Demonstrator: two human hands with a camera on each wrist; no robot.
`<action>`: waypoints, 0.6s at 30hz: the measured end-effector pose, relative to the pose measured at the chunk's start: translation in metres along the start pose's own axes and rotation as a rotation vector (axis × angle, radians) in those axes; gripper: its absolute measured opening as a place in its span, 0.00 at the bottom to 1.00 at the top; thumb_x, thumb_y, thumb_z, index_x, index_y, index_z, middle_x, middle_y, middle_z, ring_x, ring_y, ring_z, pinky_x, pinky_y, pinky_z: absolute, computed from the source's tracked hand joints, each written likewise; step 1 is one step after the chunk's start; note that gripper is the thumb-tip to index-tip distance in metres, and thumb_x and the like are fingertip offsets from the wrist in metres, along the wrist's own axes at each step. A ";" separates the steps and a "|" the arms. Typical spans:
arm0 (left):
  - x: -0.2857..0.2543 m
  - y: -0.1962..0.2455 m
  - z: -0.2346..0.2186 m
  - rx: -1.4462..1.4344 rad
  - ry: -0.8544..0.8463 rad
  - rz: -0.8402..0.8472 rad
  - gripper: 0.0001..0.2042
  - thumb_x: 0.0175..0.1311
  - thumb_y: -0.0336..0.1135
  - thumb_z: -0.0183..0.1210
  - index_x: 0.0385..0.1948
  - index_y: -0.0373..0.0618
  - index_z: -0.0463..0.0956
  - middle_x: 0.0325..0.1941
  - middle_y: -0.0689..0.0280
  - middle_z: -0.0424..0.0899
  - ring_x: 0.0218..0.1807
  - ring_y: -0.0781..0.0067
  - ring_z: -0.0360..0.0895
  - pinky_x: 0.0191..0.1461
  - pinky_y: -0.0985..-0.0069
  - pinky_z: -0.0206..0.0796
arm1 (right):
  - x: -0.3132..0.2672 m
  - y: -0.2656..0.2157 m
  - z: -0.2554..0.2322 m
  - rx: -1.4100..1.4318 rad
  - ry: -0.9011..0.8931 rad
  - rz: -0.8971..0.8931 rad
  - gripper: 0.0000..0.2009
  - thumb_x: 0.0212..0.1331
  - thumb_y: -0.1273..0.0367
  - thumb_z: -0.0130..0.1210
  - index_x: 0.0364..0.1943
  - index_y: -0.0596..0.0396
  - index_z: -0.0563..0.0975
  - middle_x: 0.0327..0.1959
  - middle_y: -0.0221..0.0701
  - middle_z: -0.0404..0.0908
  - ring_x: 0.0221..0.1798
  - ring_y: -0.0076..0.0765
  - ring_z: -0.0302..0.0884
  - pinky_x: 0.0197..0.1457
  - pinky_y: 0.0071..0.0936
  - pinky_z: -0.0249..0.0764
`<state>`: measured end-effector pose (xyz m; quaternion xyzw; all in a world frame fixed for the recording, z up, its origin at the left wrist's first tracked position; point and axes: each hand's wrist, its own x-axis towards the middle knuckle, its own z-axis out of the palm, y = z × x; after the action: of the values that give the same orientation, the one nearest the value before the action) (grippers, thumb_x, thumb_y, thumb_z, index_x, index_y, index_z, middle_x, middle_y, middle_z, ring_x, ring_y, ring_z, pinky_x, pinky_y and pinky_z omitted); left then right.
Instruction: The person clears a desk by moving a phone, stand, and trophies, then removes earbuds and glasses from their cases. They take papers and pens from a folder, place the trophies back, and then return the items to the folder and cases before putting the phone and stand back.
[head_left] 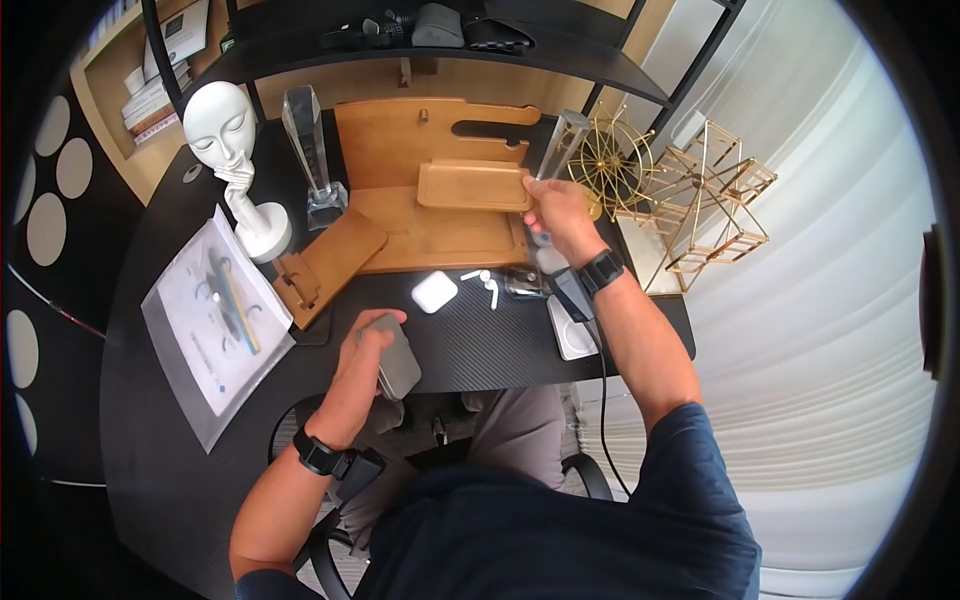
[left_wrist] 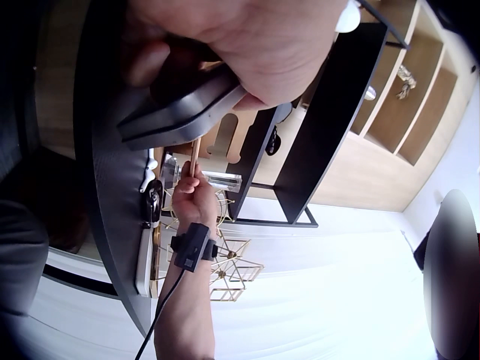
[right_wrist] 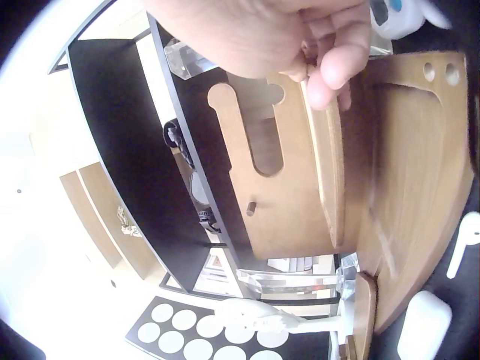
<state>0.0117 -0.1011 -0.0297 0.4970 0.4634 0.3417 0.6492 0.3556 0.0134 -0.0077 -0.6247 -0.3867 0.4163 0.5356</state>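
My right hand (head_left: 566,218) pinches the right end of a small wooden tray (head_left: 470,186) with a raised rim. The tray is held above the base of a wooden desk organizer (head_left: 378,150), whose upright back has a slot and a peg (right_wrist: 251,208). In my left hand (head_left: 350,372) is a grey, flat case with rounded corners (head_left: 403,365), gripped near the desk's front edge. A white earbud case (head_left: 434,292) lies between the hands, beside two loose white earbuds (head_left: 491,288). The left wrist view shows the grey case's dark edge (left_wrist: 176,120) under the fingers.
A slotted wooden piece (head_left: 335,255) leans left of the organizer, near papers in a clear sleeve (head_left: 220,320). A white sculpture (head_left: 262,230) and a crystal trophy (head_left: 305,140) stand behind. Gold wire wheel models (head_left: 705,205) and a white flat box (head_left: 575,335) are at right.
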 end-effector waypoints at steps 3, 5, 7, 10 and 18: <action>0.000 0.000 0.001 -0.001 0.003 0.008 0.22 0.71 0.47 0.46 0.59 0.50 0.79 0.44 0.70 0.80 0.41 0.81 0.78 0.33 0.82 0.63 | 0.001 0.002 0.000 0.003 -0.006 0.016 0.16 0.79 0.61 0.58 0.40 0.63 0.80 0.25 0.29 0.81 0.20 0.22 0.77 0.21 0.21 0.72; -0.002 0.003 0.001 0.002 0.000 -0.004 0.22 0.71 0.47 0.46 0.59 0.50 0.79 0.45 0.70 0.80 0.41 0.81 0.78 0.33 0.82 0.63 | 0.001 0.003 0.000 0.013 0.001 0.015 0.16 0.79 0.61 0.58 0.39 0.62 0.80 0.25 0.29 0.81 0.20 0.22 0.77 0.21 0.20 0.72; -0.002 0.004 0.002 0.001 -0.002 -0.011 0.22 0.71 0.47 0.46 0.59 0.50 0.79 0.45 0.70 0.80 0.41 0.81 0.78 0.33 0.82 0.63 | -0.001 0.001 0.002 0.022 0.001 0.025 0.15 0.79 0.61 0.59 0.39 0.62 0.80 0.26 0.29 0.81 0.20 0.22 0.77 0.21 0.20 0.72; -0.002 0.004 0.001 -0.003 -0.003 -0.015 0.22 0.71 0.47 0.46 0.59 0.50 0.79 0.45 0.70 0.80 0.41 0.81 0.78 0.33 0.82 0.63 | 0.000 0.002 0.002 0.052 -0.003 0.028 0.15 0.78 0.61 0.60 0.40 0.62 0.80 0.26 0.29 0.81 0.20 0.22 0.77 0.21 0.20 0.73; -0.001 0.002 0.002 -0.012 -0.002 -0.012 0.22 0.70 0.47 0.47 0.59 0.49 0.79 0.44 0.70 0.81 0.41 0.80 0.78 0.33 0.82 0.62 | 0.000 0.005 0.003 0.237 0.000 0.045 0.10 0.78 0.69 0.58 0.48 0.66 0.79 0.39 0.36 0.84 0.34 0.30 0.86 0.38 0.24 0.88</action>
<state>0.0132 -0.1019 -0.0270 0.4907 0.4637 0.3401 0.6546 0.3531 0.0139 -0.0126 -0.5657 -0.3207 0.4708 0.5962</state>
